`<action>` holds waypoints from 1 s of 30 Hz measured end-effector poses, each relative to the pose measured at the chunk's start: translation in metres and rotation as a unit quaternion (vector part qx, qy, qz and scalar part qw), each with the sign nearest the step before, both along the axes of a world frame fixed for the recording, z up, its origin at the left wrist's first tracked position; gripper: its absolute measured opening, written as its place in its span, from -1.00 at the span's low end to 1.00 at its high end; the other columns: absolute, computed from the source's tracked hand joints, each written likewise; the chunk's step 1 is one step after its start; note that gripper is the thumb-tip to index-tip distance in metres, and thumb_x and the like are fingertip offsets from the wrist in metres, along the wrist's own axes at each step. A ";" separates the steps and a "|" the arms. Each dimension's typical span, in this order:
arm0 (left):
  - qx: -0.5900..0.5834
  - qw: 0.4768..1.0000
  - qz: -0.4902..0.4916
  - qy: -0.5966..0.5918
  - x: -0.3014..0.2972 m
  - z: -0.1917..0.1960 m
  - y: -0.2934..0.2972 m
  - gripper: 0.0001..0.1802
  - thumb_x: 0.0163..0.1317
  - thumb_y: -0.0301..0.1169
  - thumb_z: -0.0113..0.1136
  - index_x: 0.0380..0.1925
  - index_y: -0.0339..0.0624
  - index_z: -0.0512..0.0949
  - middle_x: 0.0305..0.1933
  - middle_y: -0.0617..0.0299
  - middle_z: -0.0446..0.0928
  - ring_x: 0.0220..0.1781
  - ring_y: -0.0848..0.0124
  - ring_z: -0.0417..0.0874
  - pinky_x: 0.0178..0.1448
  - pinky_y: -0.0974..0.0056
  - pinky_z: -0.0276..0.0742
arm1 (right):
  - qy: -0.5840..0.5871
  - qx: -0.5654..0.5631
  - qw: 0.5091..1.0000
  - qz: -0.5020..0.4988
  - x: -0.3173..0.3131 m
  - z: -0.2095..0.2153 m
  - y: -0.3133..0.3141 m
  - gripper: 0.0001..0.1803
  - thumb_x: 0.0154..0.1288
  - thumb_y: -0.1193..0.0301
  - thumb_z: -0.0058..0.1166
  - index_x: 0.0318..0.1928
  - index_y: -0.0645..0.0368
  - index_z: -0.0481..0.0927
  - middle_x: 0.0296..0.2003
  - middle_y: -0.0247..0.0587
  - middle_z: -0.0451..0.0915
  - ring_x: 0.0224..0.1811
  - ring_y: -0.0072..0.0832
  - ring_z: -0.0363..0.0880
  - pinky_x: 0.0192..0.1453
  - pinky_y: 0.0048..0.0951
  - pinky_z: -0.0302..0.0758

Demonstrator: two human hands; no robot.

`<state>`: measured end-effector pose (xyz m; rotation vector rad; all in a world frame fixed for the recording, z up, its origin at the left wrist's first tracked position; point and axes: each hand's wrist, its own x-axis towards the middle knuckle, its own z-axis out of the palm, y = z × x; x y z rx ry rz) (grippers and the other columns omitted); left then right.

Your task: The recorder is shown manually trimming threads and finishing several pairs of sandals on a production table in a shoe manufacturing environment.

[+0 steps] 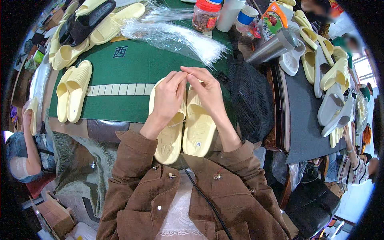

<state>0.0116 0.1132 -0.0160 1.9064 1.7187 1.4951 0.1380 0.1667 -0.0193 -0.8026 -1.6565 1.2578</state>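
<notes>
A pair of pale yellow slide slippers lies side by side at the table's near edge, the left slipper [167, 146] and the right slipper [197, 134], toes pointing away from me. Above their straps my left hand [169, 94] and my right hand [206, 89] meet, fingertips pinched together. Whatever the fingers hold is too small or too hidden to make out. A thin clear strand [178, 123] shows between the two slippers, below my left hand. Both hands partly cover the straps. Beyond them lies a bundle of thin clear plastic strands [180, 38] in a plastic bag.
Another yellow pair [74, 92] sits on the green mat [116, 106] at left; more slippers [116, 26] pile up behind. A red-lidded jar [206, 16], a paper cup [247, 16] and a steel tumbler [274, 46] stand far right. Slippers cover the grey right-hand table [306, 120]. People work at both sides.
</notes>
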 end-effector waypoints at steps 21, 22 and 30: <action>-0.049 0.998 -0.020 0.031 -0.002 -0.001 0.000 -0.71 0.28 -0.48 0.06 0.00 -0.24 0.49 0.09 0.01 0.45 0.06 0.05 0.54 0.08 0.15 0.48 | 0.056 0.175 0.950 -0.252 0.186 0.151 -0.066 -0.73 0.49 0.34 -0.15 -0.16 0.29 0.54 -0.46 -0.38 0.46 -0.56 -0.77 0.24 -0.50 -0.74 0.13; -0.064 0.998 -0.019 0.015 -0.001 -0.002 0.001 -0.71 0.28 -0.48 0.06 0.00 -0.24 0.49 0.10 0.01 0.45 0.06 0.05 0.54 0.08 0.15 0.48 | 0.019 0.162 0.934 -0.317 0.211 0.152 -0.058 -0.72 0.49 0.33 -0.14 -0.14 0.28 0.56 -0.45 -0.43 0.45 -0.56 -0.79 0.20 -0.50 -0.74 0.08; -0.101 0.994 -0.045 -0.001 0.000 0.000 0.003 -0.74 0.31 -0.52 0.02 -0.02 -0.27 0.51 0.07 0.07 0.48 -0.08 0.23 0.60 -0.07 0.28 0.54 | -0.029 0.080 0.799 -0.595 0.437 0.111 -0.013 -0.59 0.40 0.16 0.03 0.00 0.24 0.61 -0.35 -0.54 0.48 -0.52 -0.84 0.15 -0.47 -0.71 0.07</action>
